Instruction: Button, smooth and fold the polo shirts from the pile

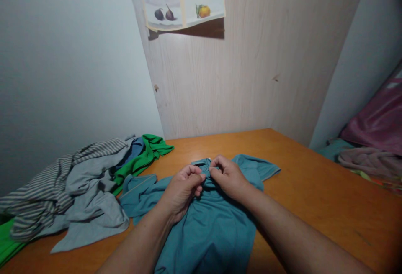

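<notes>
A teal short-sleeved shirt lies spread on the orange-brown table, its collar end away from me and its sleeves out to both sides. Near the neck, my left hand pinches the cloth of the front between thumb and fingers. Just to the right, my right hand also has its fingertips closed on the shirt front. A small round button or snap shows between the two hands. The cloth right under my fingertips is partly hidden.
On the left of the table lies a heap of clothes: a striped garment, a grey one and a green one. A wall with a fruit picture stands behind. Pink fabric is piled at the right.
</notes>
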`<control>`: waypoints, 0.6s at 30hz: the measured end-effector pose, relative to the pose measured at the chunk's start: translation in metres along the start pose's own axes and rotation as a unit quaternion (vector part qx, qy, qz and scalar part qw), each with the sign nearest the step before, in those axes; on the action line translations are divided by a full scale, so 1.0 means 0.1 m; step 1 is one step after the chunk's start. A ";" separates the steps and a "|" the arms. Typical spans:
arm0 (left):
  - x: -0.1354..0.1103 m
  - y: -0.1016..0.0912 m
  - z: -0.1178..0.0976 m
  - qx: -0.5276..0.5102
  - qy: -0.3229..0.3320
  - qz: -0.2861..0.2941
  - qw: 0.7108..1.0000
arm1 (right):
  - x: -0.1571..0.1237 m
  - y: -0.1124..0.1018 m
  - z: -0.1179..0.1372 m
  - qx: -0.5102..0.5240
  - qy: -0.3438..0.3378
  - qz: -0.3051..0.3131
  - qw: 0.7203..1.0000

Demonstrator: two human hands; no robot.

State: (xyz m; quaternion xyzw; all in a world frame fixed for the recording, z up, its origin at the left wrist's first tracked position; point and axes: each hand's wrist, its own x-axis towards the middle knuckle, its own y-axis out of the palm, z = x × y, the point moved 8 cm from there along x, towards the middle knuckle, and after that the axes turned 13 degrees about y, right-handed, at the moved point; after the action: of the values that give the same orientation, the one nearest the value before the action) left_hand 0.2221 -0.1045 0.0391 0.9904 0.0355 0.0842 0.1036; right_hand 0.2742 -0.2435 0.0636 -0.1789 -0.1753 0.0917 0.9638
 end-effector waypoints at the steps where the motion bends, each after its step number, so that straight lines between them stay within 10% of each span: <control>1: 0.00 -0.01 0.00 0.010 0.005 -0.003 1.000 | 0.00 0.01 0.00 -0.002 0.000 0.003 1.000; 18: -0.02 0.00 0.06 -0.027 -0.036 0.021 0.999 | -0.05 0.15 0.01 0.184 0.156 0.189 0.952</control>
State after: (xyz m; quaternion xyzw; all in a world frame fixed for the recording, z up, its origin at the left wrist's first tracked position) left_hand 0.2210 -0.1062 0.0331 0.9902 0.0087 0.0517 0.1298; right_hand 0.2670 -0.2307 0.0575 -0.0404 0.0338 0.2739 0.9603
